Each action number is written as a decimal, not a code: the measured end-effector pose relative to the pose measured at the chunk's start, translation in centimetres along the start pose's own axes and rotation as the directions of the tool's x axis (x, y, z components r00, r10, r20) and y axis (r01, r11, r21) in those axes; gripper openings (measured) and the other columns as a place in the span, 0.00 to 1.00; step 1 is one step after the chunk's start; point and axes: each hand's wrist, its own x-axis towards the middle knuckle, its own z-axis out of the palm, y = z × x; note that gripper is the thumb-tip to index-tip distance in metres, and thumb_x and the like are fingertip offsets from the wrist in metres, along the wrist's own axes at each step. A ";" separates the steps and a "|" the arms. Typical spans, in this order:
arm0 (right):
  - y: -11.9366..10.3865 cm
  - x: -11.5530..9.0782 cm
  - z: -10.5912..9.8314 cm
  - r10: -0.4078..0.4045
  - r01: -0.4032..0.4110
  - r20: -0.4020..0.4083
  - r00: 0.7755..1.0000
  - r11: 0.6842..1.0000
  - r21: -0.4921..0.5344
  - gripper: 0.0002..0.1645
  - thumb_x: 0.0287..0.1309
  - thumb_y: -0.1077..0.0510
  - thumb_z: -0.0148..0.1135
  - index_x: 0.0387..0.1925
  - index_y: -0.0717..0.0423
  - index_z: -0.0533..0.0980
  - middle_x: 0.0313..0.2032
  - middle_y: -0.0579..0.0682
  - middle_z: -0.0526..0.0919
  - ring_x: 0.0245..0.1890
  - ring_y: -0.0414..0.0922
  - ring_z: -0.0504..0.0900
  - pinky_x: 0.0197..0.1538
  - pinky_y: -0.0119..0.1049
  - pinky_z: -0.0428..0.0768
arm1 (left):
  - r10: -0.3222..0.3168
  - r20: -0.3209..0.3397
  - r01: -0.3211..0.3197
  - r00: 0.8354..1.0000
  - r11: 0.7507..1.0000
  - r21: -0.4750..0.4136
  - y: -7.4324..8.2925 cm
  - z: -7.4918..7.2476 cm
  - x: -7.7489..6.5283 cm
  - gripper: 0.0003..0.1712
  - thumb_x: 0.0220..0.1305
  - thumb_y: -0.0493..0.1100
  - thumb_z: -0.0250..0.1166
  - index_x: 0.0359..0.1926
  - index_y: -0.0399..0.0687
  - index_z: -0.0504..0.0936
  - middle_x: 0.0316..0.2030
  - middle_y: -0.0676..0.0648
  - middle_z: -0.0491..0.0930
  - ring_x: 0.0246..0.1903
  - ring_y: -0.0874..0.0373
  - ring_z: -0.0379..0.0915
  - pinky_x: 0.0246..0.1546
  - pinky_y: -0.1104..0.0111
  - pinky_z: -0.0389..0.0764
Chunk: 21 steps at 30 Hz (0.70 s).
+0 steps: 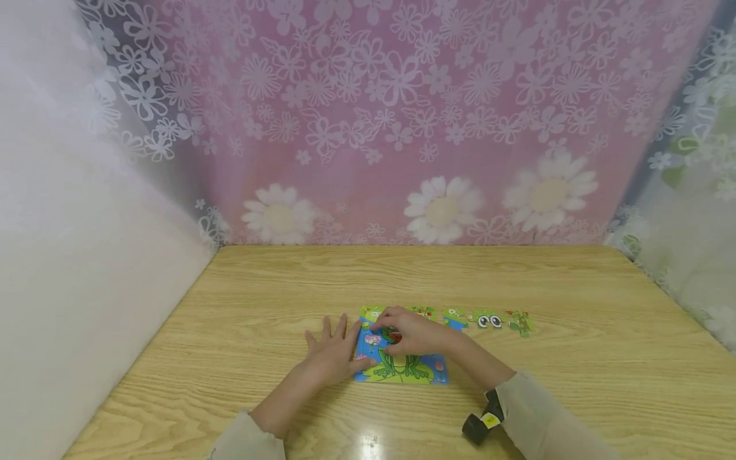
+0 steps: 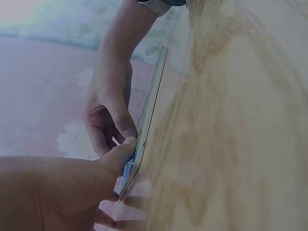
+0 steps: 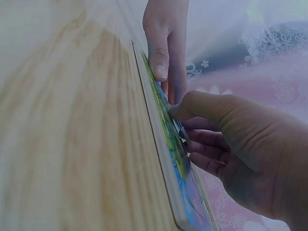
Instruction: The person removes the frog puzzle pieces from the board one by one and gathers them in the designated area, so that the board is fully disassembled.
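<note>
Pale sleeves [image 1: 248, 441], left hand [image 1: 330, 361] with fingers [image 1: 342, 327] spread against frog puzzle [image 1: 400, 367], right hand [image 1: 416, 333] bent over it, grip unclear

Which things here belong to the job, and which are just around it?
In the job:
frog puzzle board
piece with eyes
blue-and-green piece to its left
green piece to its right

Just around:
wooden table
flowered backdrop
black wrist device
</note>
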 end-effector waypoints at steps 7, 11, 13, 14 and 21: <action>-0.2 -0.1 -0.1 0.002 -0.002 -0.019 1.000 1.000 -0.007 0.24 0.54 0.58 0.64 0.54 0.57 0.73 0.50 0.47 0.71 0.48 0.45 0.70 0.47 0.35 0.72 | -0.006 0.002 0.006 1.000 1.000 -0.006 0.1 0.0 0.0 0.48 0.58 0.70 0.51 0.69 0.43 0.55 0.66 0.32 0.50 0.62 0.27 0.37 0.47 0.29 0.45; -0.3 -0.3 -0.4 -0.015 0.013 -0.038 0.999 0.999 -0.032 0.24 0.53 0.60 0.63 0.54 0.58 0.73 0.50 0.48 0.71 0.47 0.45 0.71 0.46 0.35 0.73 | -0.002 -0.003 0.002 1.000 1.000 -0.005 0.2 -0.3 -0.2 0.48 0.58 0.69 0.52 0.69 0.42 0.56 0.65 0.31 0.51 0.62 0.27 0.39 0.47 0.29 0.45; -0.2 -0.5 -0.6 -0.020 0.018 -0.047 0.999 0.999 -0.040 0.25 0.52 0.61 0.62 0.54 0.58 0.73 0.51 0.49 0.71 0.47 0.45 0.71 0.46 0.36 0.74 | -0.007 0.000 0.007 1.000 1.000 -0.002 0.2 -0.3 -0.2 0.48 0.58 0.69 0.52 0.69 0.42 0.56 0.66 0.32 0.51 0.62 0.27 0.39 0.47 0.29 0.46; -0.1 -0.7 -0.7 -0.021 0.019 -0.052 0.998 0.999 -0.044 0.25 0.52 0.62 0.62 0.54 0.59 0.73 0.51 0.49 0.71 0.48 0.46 0.71 0.47 0.37 0.74 | -0.009 0.001 0.009 1.000 1.000 0.000 0.2 -0.3 -0.1 0.48 0.58 0.70 0.52 0.69 0.42 0.56 0.66 0.32 0.51 0.62 0.27 0.39 0.47 0.29 0.46; 0.2 -2.2 -1.8 -0.035 0.028 -0.083 0.996 0.997 -0.076 0.25 0.50 0.62 0.61 0.53 0.61 0.74 0.50 0.50 0.72 0.47 0.47 0.70 0.46 0.40 0.74 | -0.017 0.004 0.017 1.000 1.000 -0.005 0.2 -0.2 0.0 0.49 0.57 0.70 0.51 0.69 0.44 0.55 0.66 0.32 0.50 0.62 0.28 0.38 0.47 0.29 0.45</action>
